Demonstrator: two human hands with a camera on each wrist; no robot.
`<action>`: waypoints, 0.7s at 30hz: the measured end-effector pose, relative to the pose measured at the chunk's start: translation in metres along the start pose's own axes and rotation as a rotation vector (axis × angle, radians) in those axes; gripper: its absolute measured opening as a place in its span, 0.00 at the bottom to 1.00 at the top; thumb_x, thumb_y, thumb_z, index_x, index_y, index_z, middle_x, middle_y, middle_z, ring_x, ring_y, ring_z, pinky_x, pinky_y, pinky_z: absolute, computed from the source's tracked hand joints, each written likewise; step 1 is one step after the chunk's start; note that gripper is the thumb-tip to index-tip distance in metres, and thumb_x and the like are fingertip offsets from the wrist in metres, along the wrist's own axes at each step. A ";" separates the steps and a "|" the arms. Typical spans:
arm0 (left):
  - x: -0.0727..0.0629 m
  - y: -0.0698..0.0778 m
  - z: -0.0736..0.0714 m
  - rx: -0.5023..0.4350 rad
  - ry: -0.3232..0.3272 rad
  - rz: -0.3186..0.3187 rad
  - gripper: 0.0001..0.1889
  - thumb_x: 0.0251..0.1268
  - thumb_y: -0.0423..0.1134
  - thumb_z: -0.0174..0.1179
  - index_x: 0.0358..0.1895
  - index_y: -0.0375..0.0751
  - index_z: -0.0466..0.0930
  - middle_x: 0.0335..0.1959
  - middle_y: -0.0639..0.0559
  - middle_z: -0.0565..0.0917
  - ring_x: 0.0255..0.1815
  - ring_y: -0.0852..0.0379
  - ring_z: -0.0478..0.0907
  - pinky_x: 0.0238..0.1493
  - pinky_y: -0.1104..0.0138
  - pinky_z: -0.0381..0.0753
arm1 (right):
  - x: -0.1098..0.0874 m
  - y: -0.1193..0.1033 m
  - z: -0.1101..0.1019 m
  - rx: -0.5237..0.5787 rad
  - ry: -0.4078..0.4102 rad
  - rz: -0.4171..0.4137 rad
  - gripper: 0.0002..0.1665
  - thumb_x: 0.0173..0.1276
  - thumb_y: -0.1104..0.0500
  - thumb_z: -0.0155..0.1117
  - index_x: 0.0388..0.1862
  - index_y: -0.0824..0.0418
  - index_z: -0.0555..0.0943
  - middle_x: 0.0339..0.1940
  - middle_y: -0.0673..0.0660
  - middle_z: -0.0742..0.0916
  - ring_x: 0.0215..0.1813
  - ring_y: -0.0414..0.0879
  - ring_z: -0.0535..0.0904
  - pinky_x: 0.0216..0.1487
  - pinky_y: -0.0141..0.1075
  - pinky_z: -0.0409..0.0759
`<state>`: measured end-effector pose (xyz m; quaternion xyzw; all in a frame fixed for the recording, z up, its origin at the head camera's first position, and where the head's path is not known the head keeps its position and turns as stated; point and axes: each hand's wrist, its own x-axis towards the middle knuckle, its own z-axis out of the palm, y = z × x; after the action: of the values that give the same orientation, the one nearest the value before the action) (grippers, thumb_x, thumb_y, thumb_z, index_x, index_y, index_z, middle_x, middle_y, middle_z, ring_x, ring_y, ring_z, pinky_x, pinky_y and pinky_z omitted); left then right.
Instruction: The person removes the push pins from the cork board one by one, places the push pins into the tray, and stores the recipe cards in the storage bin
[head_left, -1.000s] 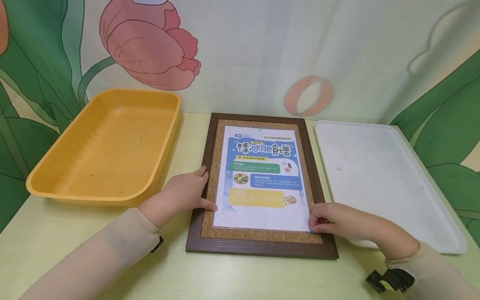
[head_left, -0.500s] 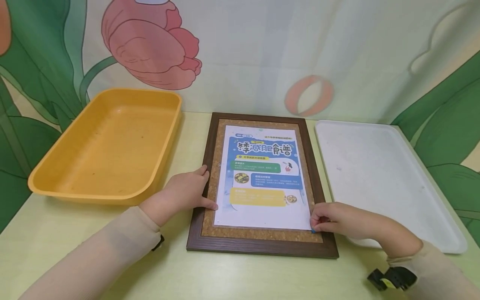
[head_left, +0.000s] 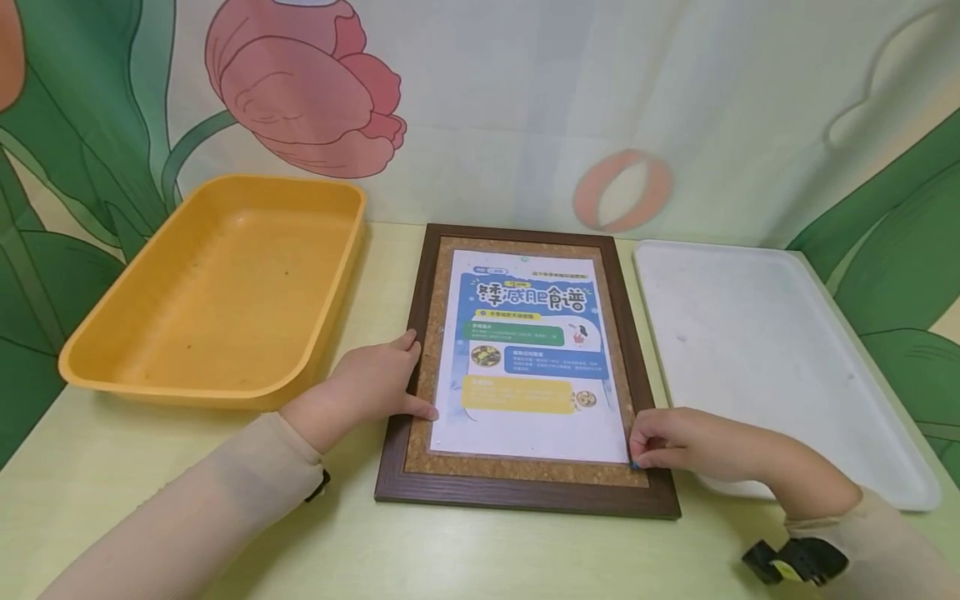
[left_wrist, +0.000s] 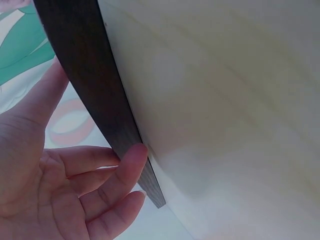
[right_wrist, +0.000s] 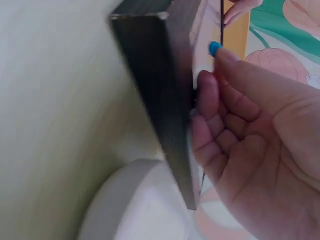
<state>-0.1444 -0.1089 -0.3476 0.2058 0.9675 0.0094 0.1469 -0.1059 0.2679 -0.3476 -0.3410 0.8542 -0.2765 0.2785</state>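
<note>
A corkboard in a dark brown frame (head_left: 525,493) lies on the table, with a printed poster (head_left: 517,435) on its cork. At the poster's lower right corner my right hand (head_left: 686,442) pinches a small blue pushpin (head_left: 634,465). The right wrist view shows this blue pushpin (right_wrist: 214,48) by the thumb tip, the other fingers curled beside the frame. My left hand (head_left: 367,383) rests at the left side, thumb on the poster's edge and fingers against the frame's outer side. In the left wrist view its fingers (left_wrist: 132,162) touch the frame's dark side. A small green spot (head_left: 524,259) marks the poster's top edge.
A deep yellow tray (head_left: 247,392) stands left of the board. To the right lies a shallow white tray (head_left: 780,367), partly under the right forearm. Behind the pale green table (head_left: 465,558) hangs a cloth with flower pictures (head_left: 487,108).
My right hand, with the blue pushpin, has shifted slightly right at the poster's lower right corner. The left hand keeps its place on the board; the whole view drifts a little.
</note>
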 end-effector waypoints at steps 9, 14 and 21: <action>0.001 -0.001 -0.003 0.014 0.004 0.003 0.52 0.45 0.67 0.63 0.65 0.27 0.64 0.68 0.35 0.61 0.60 0.42 0.70 0.39 0.57 0.79 | -0.006 0.013 -0.002 0.052 0.096 0.025 0.04 0.69 0.57 0.57 0.34 0.54 0.77 0.32 0.44 0.79 0.35 0.36 0.72 0.36 0.32 0.74; 0.002 0.000 -0.002 0.008 -0.004 0.009 0.53 0.45 0.68 0.62 0.66 0.27 0.63 0.69 0.35 0.60 0.60 0.42 0.70 0.38 0.57 0.79 | -0.007 0.016 -0.004 0.040 0.192 0.015 0.02 0.67 0.59 0.59 0.33 0.52 0.78 0.31 0.45 0.81 0.34 0.36 0.72 0.36 0.32 0.74; 0.000 0.001 -0.002 0.001 -0.008 0.008 0.52 0.45 0.67 0.63 0.65 0.26 0.63 0.68 0.35 0.61 0.60 0.42 0.70 0.40 0.57 0.79 | -0.006 0.016 -0.006 0.033 0.309 0.029 0.04 0.65 0.63 0.61 0.33 0.53 0.78 0.31 0.45 0.81 0.34 0.37 0.73 0.36 0.31 0.74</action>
<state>-0.1449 -0.1077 -0.3461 0.2098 0.9661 0.0085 0.1504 -0.1132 0.2839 -0.3529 -0.2773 0.8870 -0.3357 0.1535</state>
